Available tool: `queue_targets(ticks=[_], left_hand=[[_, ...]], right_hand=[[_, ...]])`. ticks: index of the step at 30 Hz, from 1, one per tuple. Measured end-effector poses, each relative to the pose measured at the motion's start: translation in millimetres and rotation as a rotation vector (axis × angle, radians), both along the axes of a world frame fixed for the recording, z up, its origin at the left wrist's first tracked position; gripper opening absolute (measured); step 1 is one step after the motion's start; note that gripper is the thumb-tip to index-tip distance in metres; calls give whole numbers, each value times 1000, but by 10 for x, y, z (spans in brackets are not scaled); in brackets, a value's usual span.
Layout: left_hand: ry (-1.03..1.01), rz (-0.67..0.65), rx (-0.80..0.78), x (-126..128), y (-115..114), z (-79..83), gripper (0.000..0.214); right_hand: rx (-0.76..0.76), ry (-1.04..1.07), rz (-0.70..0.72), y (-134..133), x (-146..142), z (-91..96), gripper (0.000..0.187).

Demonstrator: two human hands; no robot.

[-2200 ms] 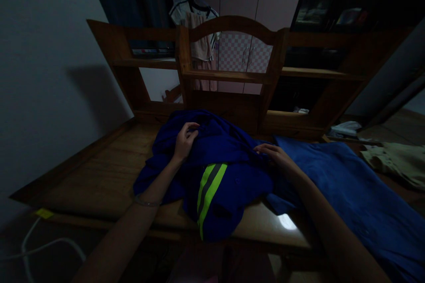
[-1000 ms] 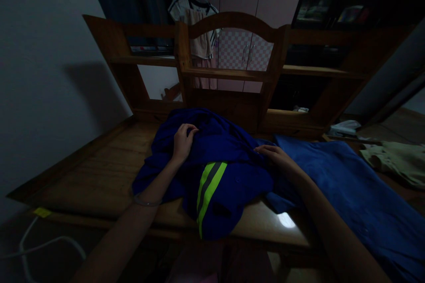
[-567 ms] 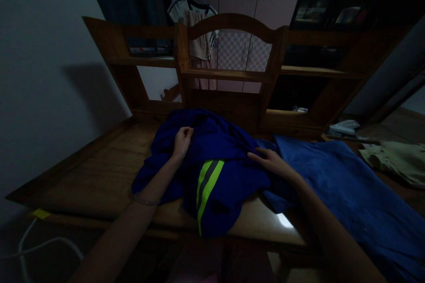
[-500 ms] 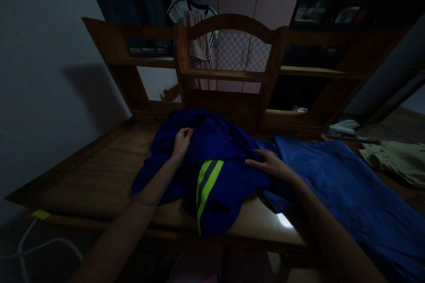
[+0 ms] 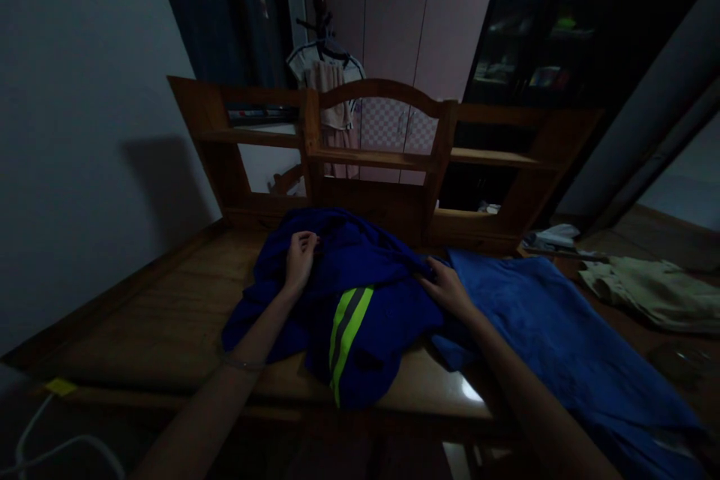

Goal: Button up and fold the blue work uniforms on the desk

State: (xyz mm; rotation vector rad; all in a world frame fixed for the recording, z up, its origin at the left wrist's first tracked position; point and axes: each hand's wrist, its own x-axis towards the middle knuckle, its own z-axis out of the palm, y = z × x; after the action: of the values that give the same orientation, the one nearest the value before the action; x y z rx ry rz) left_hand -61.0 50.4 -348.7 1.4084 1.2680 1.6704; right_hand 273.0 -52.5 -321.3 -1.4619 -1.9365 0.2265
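Handling a neon-striped, deep-blue cloth garment (image 5: 382, 322) heaped on the brown wooden desk (image 5: 169, 300), with curled left hand (image 5: 301, 259) and spread right hand (image 5: 448, 287) (cannot tell whether either grips), seemingly to steady folds.

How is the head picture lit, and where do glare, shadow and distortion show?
Head view, lighting: dim, the cabinet nearly black; head view, glare: a bright patch on the tabletop, right of the striped garment; head view, shadow: a dark shape on the wall at left; head view, distortion: the shelf unit's ends splay outward, likely lens stretch.
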Motion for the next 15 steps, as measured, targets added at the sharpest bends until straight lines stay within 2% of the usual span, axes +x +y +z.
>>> queue_targets(ticks=[3, 5, 7, 9, 10, 11, 13, 15], left_hand=[[268, -34, 120, -29, -384, 208, 42], [535, -176, 189, -85, -688, 309, 60], [794, -331, 202, -155, -944, 359, 83], [951, -415, 187, -215, -1087, 366, 89], [988, -426, 180, -239, -1106, 361, 83], [1004, -422, 172, -260, -1091, 355, 75], [994, -372, 140, -299, -981, 364, 65], [948, -275, 94, -358, -809, 432, 61]], right_hand=[[140, -90, -69, -335, -129, 146, 35], [193, -148, -78, -660, -284, 208, 40], [180, -222, -47, -981, -479, 199, 52], [144, -320, -38, -1219, -680, 122, 70], [119, -375, -43, -1290, -768, 71, 73], [83, -431, -55, -1329, -840, 22, 67], [-13, -530, -95, -1327, -918, -39, 42], [-69, -595, -134, -1265, -897, -11, 30]])
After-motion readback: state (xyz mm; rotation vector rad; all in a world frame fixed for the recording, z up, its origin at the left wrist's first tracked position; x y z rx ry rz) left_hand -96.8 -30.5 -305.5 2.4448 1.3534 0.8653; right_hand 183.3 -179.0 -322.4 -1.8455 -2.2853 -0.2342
